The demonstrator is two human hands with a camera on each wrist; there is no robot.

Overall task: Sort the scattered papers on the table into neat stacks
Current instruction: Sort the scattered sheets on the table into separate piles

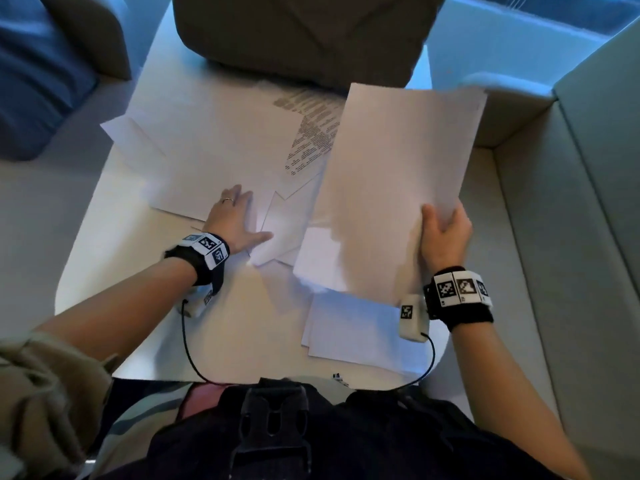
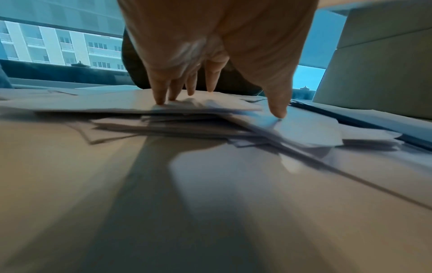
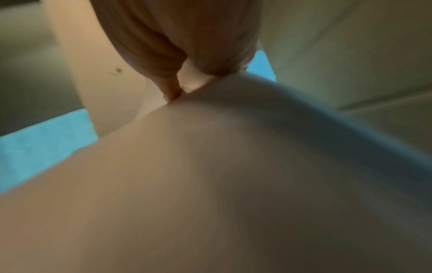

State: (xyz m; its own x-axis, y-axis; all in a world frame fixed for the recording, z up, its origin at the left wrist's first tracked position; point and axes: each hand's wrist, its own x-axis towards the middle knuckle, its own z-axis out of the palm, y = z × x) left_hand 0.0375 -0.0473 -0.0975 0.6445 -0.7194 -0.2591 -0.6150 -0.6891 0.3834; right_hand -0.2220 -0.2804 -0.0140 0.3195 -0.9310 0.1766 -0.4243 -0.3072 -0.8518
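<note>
Scattered papers [image 1: 221, 157] spread overlapping across the white surface [image 1: 104, 237], one printed sheet [image 1: 311, 133] partly covered. Bundle of sheets [image 1: 398, 188] lifted above the right side, pinched at its near edge by right hand [image 1: 445, 233]. Left hand [image 1: 235, 220] flat, fingers [image 2: 161, 88] spread, pressing the papers.

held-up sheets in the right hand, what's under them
Under the held sheets the right hand grips, more loose papers lie on the table; the printed page is partly covered.
</note>
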